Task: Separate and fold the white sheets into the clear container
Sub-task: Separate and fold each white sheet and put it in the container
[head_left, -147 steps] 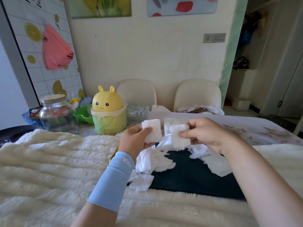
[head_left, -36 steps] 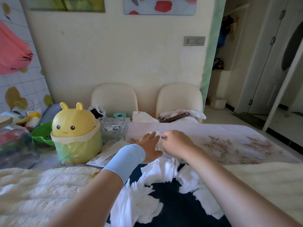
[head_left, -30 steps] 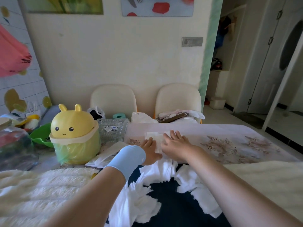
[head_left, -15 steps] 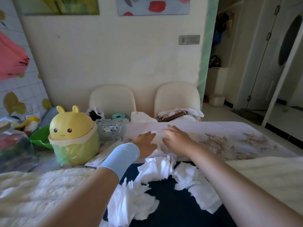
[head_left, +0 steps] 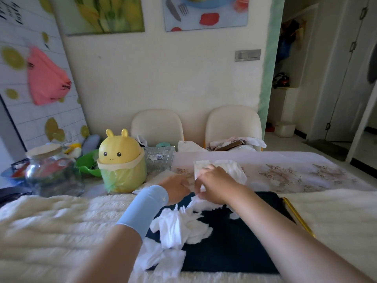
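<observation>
my right hand [head_left: 216, 184] is closed in a pinch on a strip of white sheet [head_left: 199, 199], which runs down from my fingers into the loose pile of white sheets [head_left: 179, 225] lying on the dark mat [head_left: 234, 242]. my left hand [head_left: 175, 187], with a light blue sleeve [head_left: 146, 209] on the wrist, lies low beside the right one at the far edge of the mat; i cannot tell whether its fingers are curled on anything, since the frame is blurred there. just past both hands a small stack of folded sheets [head_left: 201, 165] sits with a crumpled sheet [head_left: 234, 170] touching its right side, on the flowered cloth of the bench [head_left: 295, 174]. the clear container [head_left: 160, 160] stands further left at the back of the bench, right beside the yellow bunny bin [head_left: 120, 160]. a glass jar [head_left: 49, 170] stands well to the left of the bin. a fluffy cream blanket [head_left: 51, 231] covers the near part of the bench on both sides of the mat.
</observation>
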The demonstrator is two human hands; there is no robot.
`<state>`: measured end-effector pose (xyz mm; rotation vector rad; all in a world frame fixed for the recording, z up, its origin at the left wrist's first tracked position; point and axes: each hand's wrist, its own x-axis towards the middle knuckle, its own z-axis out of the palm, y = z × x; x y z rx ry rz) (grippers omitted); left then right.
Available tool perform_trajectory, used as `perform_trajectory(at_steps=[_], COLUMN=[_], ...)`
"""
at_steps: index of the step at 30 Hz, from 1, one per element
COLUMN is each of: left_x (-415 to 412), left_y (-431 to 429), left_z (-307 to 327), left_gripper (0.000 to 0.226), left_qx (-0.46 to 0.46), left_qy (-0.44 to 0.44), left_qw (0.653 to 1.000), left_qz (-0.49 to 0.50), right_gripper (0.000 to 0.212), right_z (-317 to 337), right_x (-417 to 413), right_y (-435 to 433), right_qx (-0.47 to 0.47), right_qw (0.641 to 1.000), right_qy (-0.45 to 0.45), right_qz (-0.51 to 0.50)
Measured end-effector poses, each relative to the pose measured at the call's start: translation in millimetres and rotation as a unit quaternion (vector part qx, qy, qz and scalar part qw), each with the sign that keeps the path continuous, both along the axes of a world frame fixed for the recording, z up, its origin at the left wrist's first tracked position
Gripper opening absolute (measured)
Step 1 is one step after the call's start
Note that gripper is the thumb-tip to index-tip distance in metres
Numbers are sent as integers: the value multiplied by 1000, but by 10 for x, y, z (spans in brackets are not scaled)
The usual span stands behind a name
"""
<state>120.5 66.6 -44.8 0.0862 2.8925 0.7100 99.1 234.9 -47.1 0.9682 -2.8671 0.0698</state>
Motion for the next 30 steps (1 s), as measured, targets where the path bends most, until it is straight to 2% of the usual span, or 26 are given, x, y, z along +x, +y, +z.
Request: perform_trajectory(at_steps=[3, 5, 9, 13, 14, 17, 19, 23, 24, 27, 30], left_x=[142, 256, 429, 584, 610, 669, 725, 819, 842, 909, 971], left_y=[-12, -13, 31, 112, 127, 120, 101, 45, 34, 23, 15], left_z=[16, 47, 67, 82, 78, 43, 30, -26, -47, -76, -51], left_gripper=[10, 23, 34, 57, 52, 9, 8, 13, 15, 14, 7], left_qx=[81, 90, 225, 308, 333, 404, 429, 445, 445, 434, 494], left_qy=[15, 50, 97, 119, 119, 112, 106, 103, 99, 85, 65], left_qw=[996, 994, 967, 941, 932, 902, 892, 885, 885, 892, 861], left_qz=[26, 36, 65, 73, 77, 99, 98, 90, 92, 90, 105], right_gripper=[11, 11, 6, 8, 10, 20, 28, 18, 18, 15, 10], right_z=[38, 74, 157, 187, 185, 160, 136, 106, 113, 122, 105], right_x=[73, 121, 262, 421, 461, 561, 591, 607, 612, 605, 617], right_y=[54, 109, 179, 176, 169, 172, 207, 243, 242, 201, 135], right_qx=[-79, -179, -395, -518, -530, -561, -561, -547, -544, -512, -540], right_qw=[996, 981, 910, 836, 826, 789, 768, 738, 745, 802, 792], right_qy=[-27, -69, -106, -167, -182, -244, -305, -394, -387, -305, -278], right_qz=[-17, -44, -75, -71, -65, -55, -43, -16, -24, -50, -58])
